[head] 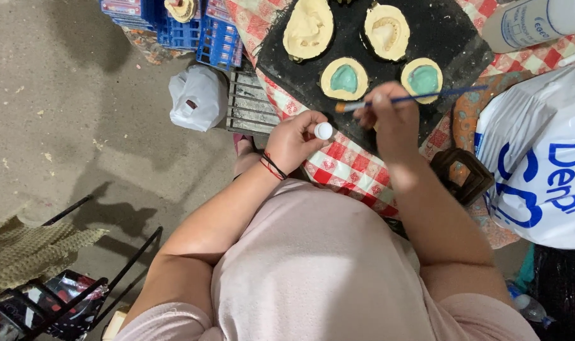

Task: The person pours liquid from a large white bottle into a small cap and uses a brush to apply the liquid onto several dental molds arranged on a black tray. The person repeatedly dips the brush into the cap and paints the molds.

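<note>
Brush (pixel 413 98) first: your right hand (pixel 388 117) grips a thin blue-handled brush, and its long axis runs almost level across the view, tilted only a little. The bristle end points toward your left hand, with the tip just below the near-left mould (pixel 344 79) on the black board (pixel 451 38); the blue handle trails out the other way, passing under the near-right mould (pixel 422 78) and ending over the board's near right corner. Your right fingers are pinched around the shaft about a third of the way back from the bristles, so most of the handle sticks out beyond the hand.

Your left hand (pixel 293 142) is closed round a small container whose white round cap (pixel 323 131) faces up between thumb and fingers. It sits just off the near-left edge of the black board, over the red checked cloth (pixel 344 167), close beside the brush tip but not touching it.

On the board, the two near moulds are cream rings filled with green; the two far moulds (pixel 309 26) behind them are cream and show tooth-shaped imprints. Right of the board lies a white bag with blue lettering (pixel 540 158); beyond the board's far right corner lies a white bottle (pixel 533 22). Left of the board, on the floor, sit a small white bag (pixel 197 98) and blue crates (pixel 192 25).
</note>
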